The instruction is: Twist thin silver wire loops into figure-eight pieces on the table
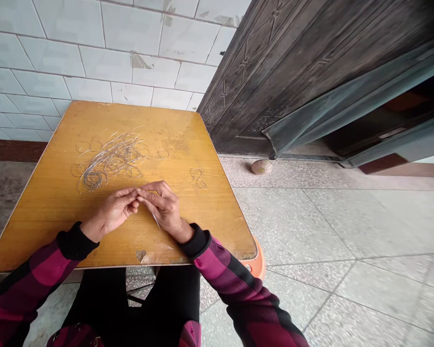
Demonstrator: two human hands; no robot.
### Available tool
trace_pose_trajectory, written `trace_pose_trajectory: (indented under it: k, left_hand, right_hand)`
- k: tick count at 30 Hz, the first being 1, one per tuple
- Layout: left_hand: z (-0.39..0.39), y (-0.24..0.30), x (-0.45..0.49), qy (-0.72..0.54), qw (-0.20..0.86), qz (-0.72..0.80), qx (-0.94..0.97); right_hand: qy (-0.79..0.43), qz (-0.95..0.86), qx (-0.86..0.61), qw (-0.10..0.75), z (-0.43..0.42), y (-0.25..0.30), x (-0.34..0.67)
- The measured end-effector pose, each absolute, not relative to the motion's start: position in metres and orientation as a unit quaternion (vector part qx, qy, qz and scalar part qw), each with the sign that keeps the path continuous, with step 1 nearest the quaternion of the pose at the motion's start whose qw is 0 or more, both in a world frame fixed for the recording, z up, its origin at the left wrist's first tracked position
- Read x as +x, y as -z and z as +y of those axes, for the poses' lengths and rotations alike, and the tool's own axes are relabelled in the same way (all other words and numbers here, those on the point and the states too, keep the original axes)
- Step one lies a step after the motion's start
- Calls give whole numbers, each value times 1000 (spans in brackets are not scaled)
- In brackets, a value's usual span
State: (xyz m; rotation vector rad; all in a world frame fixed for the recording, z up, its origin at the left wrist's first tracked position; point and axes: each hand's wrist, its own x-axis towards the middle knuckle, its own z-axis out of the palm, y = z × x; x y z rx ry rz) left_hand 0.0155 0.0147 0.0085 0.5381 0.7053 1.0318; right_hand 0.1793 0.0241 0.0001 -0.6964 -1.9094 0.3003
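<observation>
My left hand (117,211) and my right hand (162,205) meet fingertip to fingertip over the near half of a wooden table (188,231). Both pinch a thin silvery wire (155,220), whose free end sticks out below my right palm. The part between the fingertips is mostly hidden. Just beyond my hands lies a tangled pile of wires (110,159), some straight, some curled into loops. To the right on the tabletop, a wire bent into a figure-eight shape (198,178) lies by itself. A small wire loop (163,154) sits by the pile's right side.
A white tiled wall (130,67) stands behind the table. At the right are a dark carved door (260,72) and a grey-green curtain (347,101). A round pale object (261,166) lies on the tiled floor. Something orange (257,262) shows under the table's right corner.
</observation>
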Motion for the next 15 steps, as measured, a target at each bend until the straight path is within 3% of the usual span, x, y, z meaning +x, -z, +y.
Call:
trace_pose_trajectory:
  k: [15]
  left_hand:
    - [15, -18, 17, -499, 767, 348, 205]
  right_hand:
    - [-29, -836, -287, 467, 25, 4, 181]
